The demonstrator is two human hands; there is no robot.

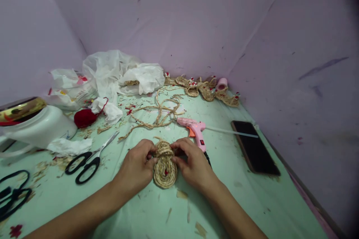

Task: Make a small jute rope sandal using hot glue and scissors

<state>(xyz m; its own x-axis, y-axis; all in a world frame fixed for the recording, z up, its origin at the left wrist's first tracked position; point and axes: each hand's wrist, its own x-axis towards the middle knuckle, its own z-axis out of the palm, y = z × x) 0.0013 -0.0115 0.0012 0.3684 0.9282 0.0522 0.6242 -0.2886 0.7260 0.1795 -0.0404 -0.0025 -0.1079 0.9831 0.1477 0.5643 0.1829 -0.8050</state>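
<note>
A small slipper woven from coiled straw braid point(165, 173) lies on the green tablecloth in front of me, a red spot on its sole and a strap band across its upper part. My left hand point(140, 160) pinches the left side of the band between thumb and fingers. On the opposite side, my right hand point(192, 162) grips the band's right edge the same way. Just beyond my right hand rests a pink glue gun point(193, 127), a clear glue stick poking out of its back. A loose length of straw braid point(151, 123) lies tangled beyond the slipper.
Black-handled scissors point(91, 160) lie left, near a white pitcher-like container point(42, 127) and red yarn point(85, 118). Plastic bags point(112, 71) sit at the back. Several straw slippers point(206, 89) line the back right. A phone point(255, 149) lies right. Straw scraps litter the cloth.
</note>
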